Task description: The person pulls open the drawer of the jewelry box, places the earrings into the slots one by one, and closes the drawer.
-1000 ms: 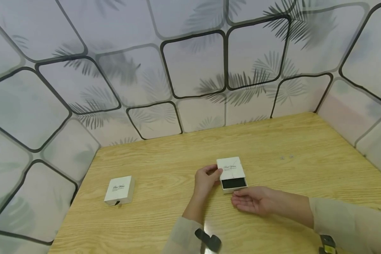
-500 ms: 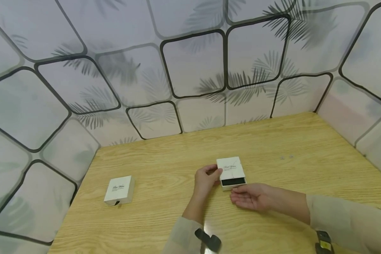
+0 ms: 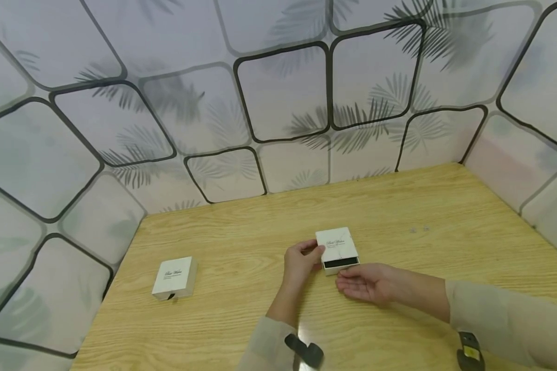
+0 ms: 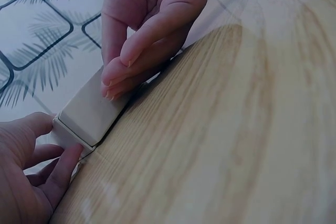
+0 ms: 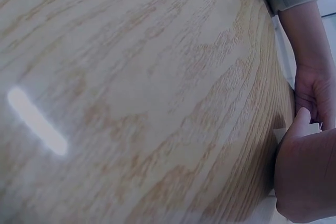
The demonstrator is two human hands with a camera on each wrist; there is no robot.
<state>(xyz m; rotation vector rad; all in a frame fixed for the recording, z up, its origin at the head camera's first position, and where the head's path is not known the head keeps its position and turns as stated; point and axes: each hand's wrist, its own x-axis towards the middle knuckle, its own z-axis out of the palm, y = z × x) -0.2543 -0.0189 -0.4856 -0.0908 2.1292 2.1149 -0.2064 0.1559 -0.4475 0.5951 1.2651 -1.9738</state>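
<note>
A white drawer-style gift box [image 3: 336, 242] with black lettering lies on the table. Its inner drawer [image 3: 335, 270] sticks out a little toward me, showing a narrow strip of black lining. My left hand [image 3: 299, 264] grips the outer sleeve by its left side, with the thumb at the top edge. In the left wrist view, the fingers of my right hand [image 4: 152, 22] lie against the drawer's front, loosely bent and not wrapped round it. The right wrist view shows only a small part of the box behind my right hand [image 5: 304, 174].
Another white box [image 3: 174, 275], closed and with a small black pull tab, stands on the left of the wooden table [image 3: 232, 309]. Two small clear bits lie at the right. Patterned fabric walls [image 3: 283, 98] border the table at the back and sides.
The drawer has slid further into the sleeve, so less black lining shows. My right hand has moved forward with it, while my left hand has stayed in place on the sleeve.
</note>
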